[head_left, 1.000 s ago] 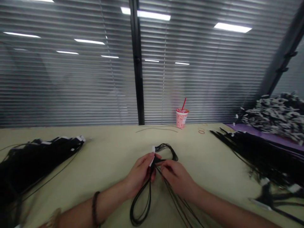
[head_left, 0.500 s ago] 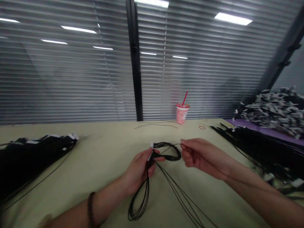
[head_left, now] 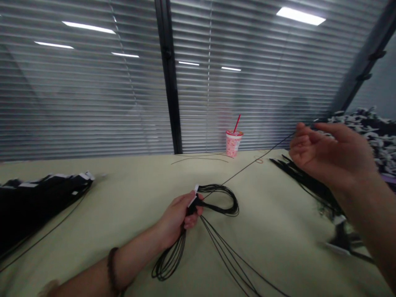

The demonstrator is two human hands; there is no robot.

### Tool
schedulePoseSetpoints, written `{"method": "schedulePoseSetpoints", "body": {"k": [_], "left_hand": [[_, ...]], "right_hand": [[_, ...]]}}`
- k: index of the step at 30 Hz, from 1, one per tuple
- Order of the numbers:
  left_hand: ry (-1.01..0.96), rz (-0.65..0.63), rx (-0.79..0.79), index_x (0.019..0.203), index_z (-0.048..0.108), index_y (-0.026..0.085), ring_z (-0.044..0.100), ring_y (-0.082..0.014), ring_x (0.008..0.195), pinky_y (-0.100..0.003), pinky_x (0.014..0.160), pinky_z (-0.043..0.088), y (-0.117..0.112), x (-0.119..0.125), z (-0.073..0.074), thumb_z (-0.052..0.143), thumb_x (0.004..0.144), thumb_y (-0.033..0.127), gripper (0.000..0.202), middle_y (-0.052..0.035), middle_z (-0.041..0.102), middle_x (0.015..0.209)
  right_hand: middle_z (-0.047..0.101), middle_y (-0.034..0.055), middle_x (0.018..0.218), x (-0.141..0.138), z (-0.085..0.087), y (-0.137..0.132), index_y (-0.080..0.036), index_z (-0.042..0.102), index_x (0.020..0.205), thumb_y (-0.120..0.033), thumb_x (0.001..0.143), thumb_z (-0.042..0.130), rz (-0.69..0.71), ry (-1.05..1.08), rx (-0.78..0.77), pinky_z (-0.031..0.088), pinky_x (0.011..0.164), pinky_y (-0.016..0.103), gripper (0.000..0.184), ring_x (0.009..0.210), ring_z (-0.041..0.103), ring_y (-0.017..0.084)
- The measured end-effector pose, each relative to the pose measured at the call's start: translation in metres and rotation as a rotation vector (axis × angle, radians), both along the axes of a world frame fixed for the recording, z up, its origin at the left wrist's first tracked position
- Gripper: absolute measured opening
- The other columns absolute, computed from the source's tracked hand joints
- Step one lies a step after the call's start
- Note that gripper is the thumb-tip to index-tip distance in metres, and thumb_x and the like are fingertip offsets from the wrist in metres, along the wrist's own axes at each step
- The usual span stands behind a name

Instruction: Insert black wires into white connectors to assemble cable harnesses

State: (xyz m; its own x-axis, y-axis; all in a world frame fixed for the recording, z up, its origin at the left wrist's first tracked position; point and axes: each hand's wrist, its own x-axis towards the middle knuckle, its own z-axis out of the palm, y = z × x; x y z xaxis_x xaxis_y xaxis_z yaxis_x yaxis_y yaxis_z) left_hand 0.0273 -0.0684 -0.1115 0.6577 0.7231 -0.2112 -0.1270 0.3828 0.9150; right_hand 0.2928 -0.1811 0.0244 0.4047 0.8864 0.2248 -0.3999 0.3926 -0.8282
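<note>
My left hand [head_left: 176, 218] is closed round a bundle of thin black cables [head_left: 234, 201] with a white connector [head_left: 196, 189] at its upper end. One loop of the bundle curves out to the right of the fingers, another hangs below the hand, and several loose strands trail toward the front edge. Raised at the right is my right hand [head_left: 334, 159], with a single black wire [head_left: 260, 158] stretched taut from the bundle to its fingertips. The fingers look pinched on this wire, though their grip is partly blurred.
Dark cable bundles with white ends [head_left: 40, 210] lie at the left of the table [head_left: 123, 198]. More black cables [head_left: 306, 181] and a pile of white-tipped pieces [head_left: 380, 136] are at the right. A pink cup with a red straw [head_left: 232, 144] stands by the window blinds, near loose wires [head_left: 201, 158].
My right hand has moved up and to the right, drawing the single wire out into a long straight line. The left hand keeps hold of the bundle, and its lower loop has shifted left.
</note>
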Motion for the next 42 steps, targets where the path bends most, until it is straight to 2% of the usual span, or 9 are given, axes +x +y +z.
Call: {"method": "schedulePoseSetpoints", "body": {"k": [3,7,9,13,16,18,26,35,42], "left_hand": [[0.034,-0.005,-0.002,0.082,0.050,0.016,0.023,-0.0010,0.034,-0.014,0.033,0.014,0.000,0.000,0.000,0.042,0.081,0.041,0.026,0.0039,0.047,0.052],[0.167,-0.017,0.074,0.073,0.050,0.016,0.022,-0.0027,0.031,-0.014,0.030,0.013,-0.010,0.002,0.003,0.041,0.080,0.042,0.029,0.0059,0.041,0.041],[0.239,-0.015,0.098,0.070,0.050,0.016,0.022,-0.0038,0.030,-0.014,0.029,0.013,-0.018,0.003,0.006,0.039,0.081,0.043,0.031,0.0065,0.038,0.036],[0.342,-0.033,0.079,0.069,0.050,0.017,0.023,-0.0049,0.028,-0.015,0.029,0.015,-0.028,0.004,0.011,0.035,0.082,0.043,0.032,0.0061,0.038,0.033],[0.334,-0.013,0.078,0.067,0.049,0.017,0.022,-0.0039,0.030,-0.014,0.030,0.013,-0.027,0.003,0.010,0.039,0.080,0.041,0.029,0.0069,0.036,0.034],[0.326,-0.017,0.080,0.068,0.050,0.017,0.020,-0.0035,0.031,-0.014,0.031,0.012,-0.025,0.003,0.009,0.041,0.079,0.042,0.029,0.0074,0.035,0.034],[0.418,-0.067,0.170,0.066,0.050,0.017,0.023,-0.0041,0.030,-0.014,0.030,0.014,-0.028,0.005,0.015,0.039,0.080,0.044,0.032,0.0058,0.039,0.038],[0.451,-0.085,0.198,0.068,0.052,0.017,0.024,-0.0046,0.030,-0.016,0.031,0.015,-0.028,0.006,0.013,0.039,0.079,0.047,0.034,0.0044,0.043,0.039],[0.429,-0.072,0.205,0.066,0.051,0.017,0.027,-0.0048,0.031,-0.016,0.031,0.015,-0.028,0.006,0.012,0.041,0.078,0.047,0.034,0.0041,0.044,0.041]], "right_hand": [[0.043,-0.0030,0.054,0.007,0.004,0.002,-0.018,0.060,0.069,-0.021,0.087,0.039,-0.100,-0.001,-0.029,0.034,0.043,0.010,0.027,0.046,0.042,-0.001],[0.053,-0.0013,0.064,-0.006,-0.011,0.016,-0.019,0.062,0.073,-0.023,0.079,0.053,-0.243,-0.223,0.019,0.029,0.037,0.013,0.012,0.045,0.041,0.001],[0.055,-0.0013,0.063,-0.027,-0.032,0.024,-0.017,0.063,0.075,-0.021,0.075,0.056,-0.273,-0.505,-0.003,0.024,0.034,0.015,0.009,0.039,0.037,0.002],[0.055,-0.0004,0.055,-0.085,-0.091,0.036,-0.014,0.064,0.070,-0.024,0.076,0.052,0.023,-1.028,-0.114,0.030,0.042,0.017,0.017,0.046,0.042,0.006],[0.050,-0.0026,0.050,-0.114,-0.127,0.035,-0.013,0.061,0.063,-0.019,0.076,0.048,0.058,-1.169,-0.110,0.028,0.043,0.017,0.019,0.046,0.039,0.005],[0.046,-0.0038,0.048,-0.120,-0.139,0.032,-0.013,0.060,0.062,-0.019,0.076,0.046,0.024,-1.216,-0.120,0.025,0.042,0.017,0.021,0.044,0.036,0.005],[0.056,-0.0025,0.053,-0.112,-0.143,0.033,-0.017,0.064,0.072,-0.023,0.081,0.045,0.079,-1.207,-0.169,0.028,0.045,0.016,0.022,0.046,0.043,0.005],[0.061,0.0016,0.062,-0.114,-0.148,0.035,-0.015,0.051,0.072,-0.030,0.075,0.053,0.177,-0.759,-0.318,0.038,0.037,0.016,0.015,0.042,0.051,0.007],[0.061,0.0018,0.066,-0.114,-0.145,0.034,-0.014,0.057,0.071,-0.016,0.073,0.050,0.112,-0.893,-0.230,0.042,0.048,0.017,0.008,0.052,0.054,0.007]]}}
